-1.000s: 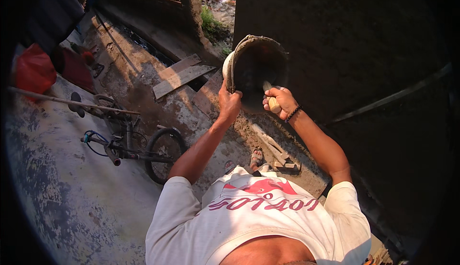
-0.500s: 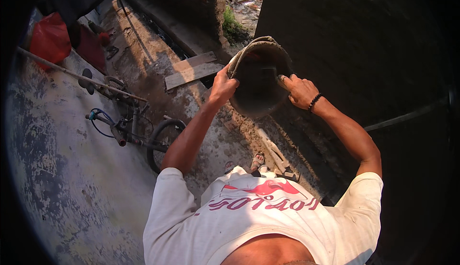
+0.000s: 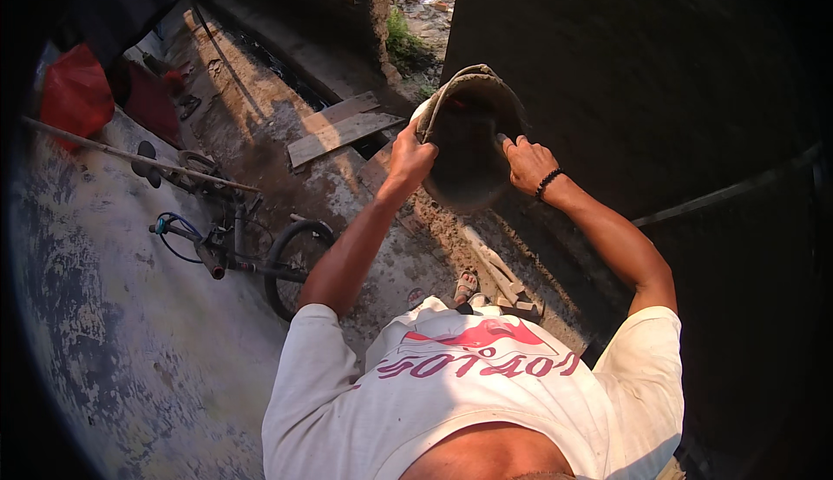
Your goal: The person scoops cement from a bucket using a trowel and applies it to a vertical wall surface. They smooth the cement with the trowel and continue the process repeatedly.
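Observation:
A mortar-crusted bucket (image 3: pixel 468 187) is held up in front of me, tilted so that its dark mouth faces me. Its raised handle lies along the upper left rim. Fingers closed, my left hand (image 3: pixel 411 157) grips that left rim. At the right side of the mouth, my right hand (image 3: pixel 531 166) is closed around a short-handled tool (image 3: pixel 501 141) that looks like a trowel. Its far end reaches into the bucket and is lost in shadow. What lies deeper in the bucket is too dark to tell.
A large dark wall (image 3: pixel 599 63) rises on the right. Planks (image 3: pixel 343 139) lie across a narrow ditch ahead; wood pieces (image 3: pixel 493 265) rest near my feet. A bicycle (image 3: pixel 291 263) and a long pole (image 3: pixel 130 152) lean by the pale wall (image 3: pixel 156 332) on the left.
My right hand has shifted slightly left with the tool, along the bucket's right side. The bucket stays at about the same height and tilt. The surroundings have slid a little left in view.

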Demonstrator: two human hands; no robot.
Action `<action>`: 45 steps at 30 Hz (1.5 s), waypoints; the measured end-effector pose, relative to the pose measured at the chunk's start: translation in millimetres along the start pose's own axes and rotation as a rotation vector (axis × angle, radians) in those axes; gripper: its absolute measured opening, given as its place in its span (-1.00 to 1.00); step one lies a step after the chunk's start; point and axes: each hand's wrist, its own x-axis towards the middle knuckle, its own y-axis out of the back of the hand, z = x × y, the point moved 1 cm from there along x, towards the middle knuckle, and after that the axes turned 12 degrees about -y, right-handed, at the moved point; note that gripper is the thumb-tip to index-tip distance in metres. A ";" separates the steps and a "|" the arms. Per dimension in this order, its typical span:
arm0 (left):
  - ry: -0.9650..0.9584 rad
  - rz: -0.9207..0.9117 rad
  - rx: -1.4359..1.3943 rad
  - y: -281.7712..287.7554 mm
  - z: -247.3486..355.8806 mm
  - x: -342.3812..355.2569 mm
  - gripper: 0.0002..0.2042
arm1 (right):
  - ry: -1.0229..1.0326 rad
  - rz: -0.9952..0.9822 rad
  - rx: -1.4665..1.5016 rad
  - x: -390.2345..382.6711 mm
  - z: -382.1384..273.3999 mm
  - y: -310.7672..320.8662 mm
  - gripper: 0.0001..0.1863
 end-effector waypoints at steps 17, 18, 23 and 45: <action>-0.073 0.054 0.305 -52.6 32.8 5.3 -0.35 | -0.112 0.089 -0.530 32.3 -16.6 45.1 -0.72; -0.078 0.064 0.318 -53.7 33.4 7.5 -0.35 | -0.078 0.029 -0.557 33.8 -20.8 46.8 -0.71; -0.145 0.105 0.320 -55.1 36.9 18.9 -0.36 | -0.015 -0.058 -0.463 47.2 6.3 43.9 -0.70; -0.019 0.033 0.278 -61.4 49.7 48.3 -0.40 | 0.059 -0.170 0.646 20.1 74.8 -19.3 -0.55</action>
